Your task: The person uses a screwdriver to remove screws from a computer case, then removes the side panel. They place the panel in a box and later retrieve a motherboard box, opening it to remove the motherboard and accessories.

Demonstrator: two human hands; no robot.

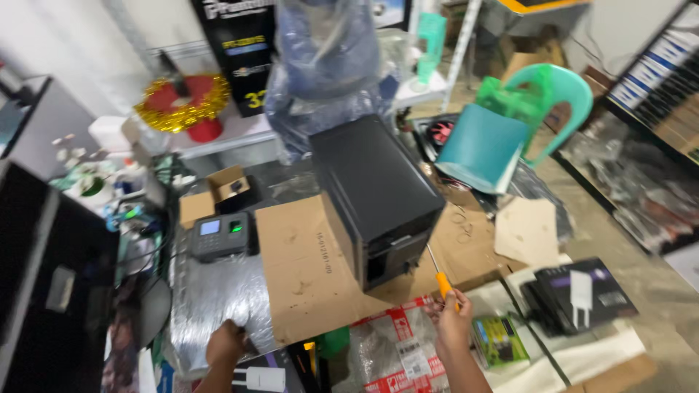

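Note:
A black box-shaped computer case [375, 193] stands on a flattened sheet of cardboard [306, 269] in the middle. My right hand [453, 320] grips a screwdriver [439, 275] with an orange handle; its metal shaft points up toward the case's lower right corner. My left hand [226, 343] rests at the near edge of a silver padded sheet [218, 291], fingers curled, with nothing visible in it. The case's near face shows a dark recessed opening at the bottom.
A small grey keypad device [220, 234] with a screen lies left of the case. Beyond it are an open small carton [227, 185], a green plastic chair [542, 94] and a bagged bundle [324, 65]. Flat boxes [579, 295] and a green packet [499, 340] lie right of my hand.

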